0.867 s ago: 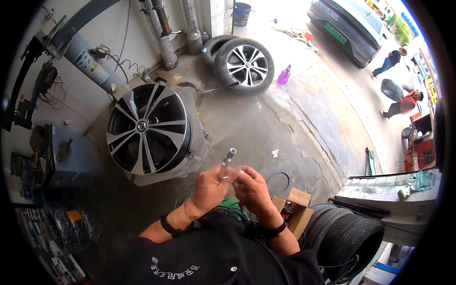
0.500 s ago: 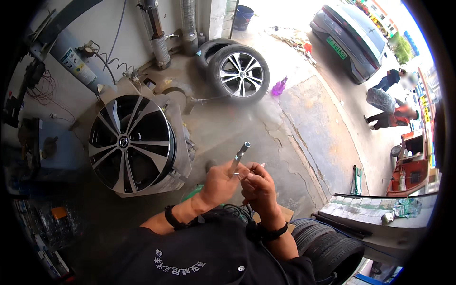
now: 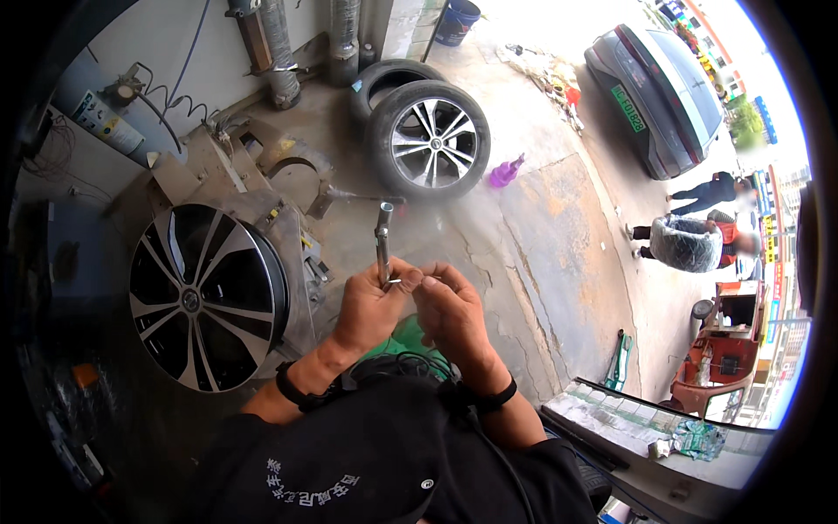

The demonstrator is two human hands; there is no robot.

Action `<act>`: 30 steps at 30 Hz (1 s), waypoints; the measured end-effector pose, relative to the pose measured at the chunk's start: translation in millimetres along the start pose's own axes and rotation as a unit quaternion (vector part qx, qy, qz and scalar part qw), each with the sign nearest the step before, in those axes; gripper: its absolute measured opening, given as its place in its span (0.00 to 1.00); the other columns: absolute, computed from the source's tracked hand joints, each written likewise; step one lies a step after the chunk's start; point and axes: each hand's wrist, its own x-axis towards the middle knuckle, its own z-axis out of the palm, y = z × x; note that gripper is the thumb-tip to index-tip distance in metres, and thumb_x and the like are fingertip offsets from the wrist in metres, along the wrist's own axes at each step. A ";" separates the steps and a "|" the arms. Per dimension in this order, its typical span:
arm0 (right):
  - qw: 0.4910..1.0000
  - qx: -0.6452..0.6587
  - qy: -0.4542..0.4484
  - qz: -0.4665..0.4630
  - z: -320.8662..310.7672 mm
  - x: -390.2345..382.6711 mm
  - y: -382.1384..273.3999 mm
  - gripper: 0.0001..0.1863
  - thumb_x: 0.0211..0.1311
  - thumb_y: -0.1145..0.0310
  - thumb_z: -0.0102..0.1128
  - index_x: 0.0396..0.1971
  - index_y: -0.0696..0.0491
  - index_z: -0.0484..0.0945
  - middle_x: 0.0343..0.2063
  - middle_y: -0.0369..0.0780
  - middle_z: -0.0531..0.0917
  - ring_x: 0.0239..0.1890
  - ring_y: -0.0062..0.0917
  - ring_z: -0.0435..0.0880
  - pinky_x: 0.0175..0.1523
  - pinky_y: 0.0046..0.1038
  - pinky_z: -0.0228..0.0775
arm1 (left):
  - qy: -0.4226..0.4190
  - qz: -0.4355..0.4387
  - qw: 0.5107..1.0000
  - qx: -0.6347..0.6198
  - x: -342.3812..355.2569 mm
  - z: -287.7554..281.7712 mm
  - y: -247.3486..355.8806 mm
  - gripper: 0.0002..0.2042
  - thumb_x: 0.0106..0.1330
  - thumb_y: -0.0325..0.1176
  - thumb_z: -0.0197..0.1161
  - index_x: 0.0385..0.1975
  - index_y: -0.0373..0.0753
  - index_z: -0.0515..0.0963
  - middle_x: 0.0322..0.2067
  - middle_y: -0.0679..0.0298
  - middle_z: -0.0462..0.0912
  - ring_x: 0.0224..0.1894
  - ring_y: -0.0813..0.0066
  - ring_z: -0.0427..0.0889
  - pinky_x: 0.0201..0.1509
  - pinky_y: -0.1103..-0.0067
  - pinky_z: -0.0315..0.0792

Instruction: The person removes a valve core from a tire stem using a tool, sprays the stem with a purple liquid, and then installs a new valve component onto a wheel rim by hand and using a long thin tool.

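My left hand (image 3: 371, 307) is closed around a silver metal tool (image 3: 383, 234) with a hollow, socket-like end, which stands almost upright above the fist. A small, thin shiny piece (image 3: 394, 281) sticks out by the left thumb; its kind is too small to tell. My right hand (image 3: 450, 316) is drawn up close against the left, its thumb and finger pinched at the left fingertips. What the pinch holds, if anything, is hidden. To the left of my hands, a black and silver alloy rim (image 3: 189, 300) without a tyre sits against a grey machine (image 3: 301, 301).
Beyond my hands, a wheel with its tyre (image 3: 436, 144) leans on another tyre (image 3: 362, 92), beside a purple bottle (image 3: 505, 172). A blue bucket (image 3: 457, 22) stands by the doorway. Outside are a grey car (image 3: 655, 92) and two people with a plastic-wrapped tyre (image 3: 686, 244).
The view has shifted, and both hands now appear farther left. The metal tool stands more upright. The hands remain together. Outside, the people with the wrapped tyre have changed position.
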 end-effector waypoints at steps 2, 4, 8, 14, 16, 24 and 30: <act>0.999 -0.012 -0.035 -0.014 -3.5 22.7 -7.5 0.14 0.74 0.60 0.49 0.45 0.56 0.73 0.24 0.34 0.74 0.12 0.14 0.62 0.14 0.18 0.54 | 0.029 0.012 0.999 0.012 16.0 -2.3 1.7 0.12 0.73 0.39 0.60 0.34 0.35 0.79 0.20 0.75 0.74 0.23 0.90 0.64 0.26 0.86 0.60; 0.997 -0.019 -0.065 0.041 -1.4 46.0 -25.0 0.12 0.73 0.63 0.50 0.45 0.56 0.73 0.23 0.33 0.72 0.12 0.13 0.61 0.14 0.18 0.53 | 0.072 0.012 0.997 0.021 29.1 -1.8 -0.5 0.12 0.73 0.38 0.60 0.34 0.36 0.79 0.19 0.76 0.72 0.23 0.91 0.64 0.26 0.87 0.59; 0.988 -0.018 -0.138 0.064 -5.1 97.7 -42.1 0.08 0.71 0.68 0.51 0.44 0.55 0.72 0.22 0.31 0.69 0.13 0.13 0.59 0.15 0.18 0.52 | 0.151 0.029 0.984 0.095 60.6 -2.7 1.4 0.11 0.74 0.38 0.59 0.34 0.36 0.79 0.19 0.76 0.71 0.22 0.90 0.64 0.26 0.86 0.59; 0.953 0.012 -0.270 0.137 -20.7 157.2 -98.0 0.07 0.70 0.70 0.51 0.44 0.55 0.73 0.25 0.30 0.70 0.17 0.11 0.59 0.17 0.16 0.50 | 0.270 0.002 0.963 0.017 100.9 17.7 17.8 0.13 0.75 0.39 0.57 0.36 0.34 0.78 0.17 0.77 0.64 0.19 0.92 0.59 0.21 0.86 0.52; 0.938 0.005 -0.304 0.166 -24.1 175.2 -114.5 0.08 0.70 0.69 0.51 0.44 0.55 0.73 0.26 0.30 0.70 0.17 0.11 0.59 0.17 0.16 0.49 | 0.310 -0.019 0.950 -0.032 105.9 20.4 21.2 0.14 0.76 0.39 0.56 0.36 0.33 0.77 0.17 0.76 0.64 0.19 0.92 0.58 0.20 0.87 0.52; 0.914 -0.083 -0.358 0.174 -22.4 220.7 -141.7 0.10 0.71 0.66 0.51 0.45 0.56 0.74 0.29 0.32 0.74 0.16 0.11 0.60 0.15 0.14 0.53 | 0.393 -0.036 0.900 -0.184 113.1 24.6 31.6 0.13 0.76 0.39 0.55 0.40 0.33 0.79 0.24 0.70 0.74 0.17 0.90 0.62 0.20 0.90 0.55; 0.889 -0.205 -0.403 0.076 2.9 232.6 -129.2 0.09 0.66 0.66 0.65 0.34 0.53 0.73 0.24 0.31 0.75 0.13 0.10 0.65 0.16 0.15 0.58 | 0.376 -0.026 0.914 -0.151 120.7 16.2 25.5 0.07 0.76 0.35 0.55 0.41 0.39 0.72 0.26 0.68 0.77 0.17 0.91 0.63 0.20 0.91 0.57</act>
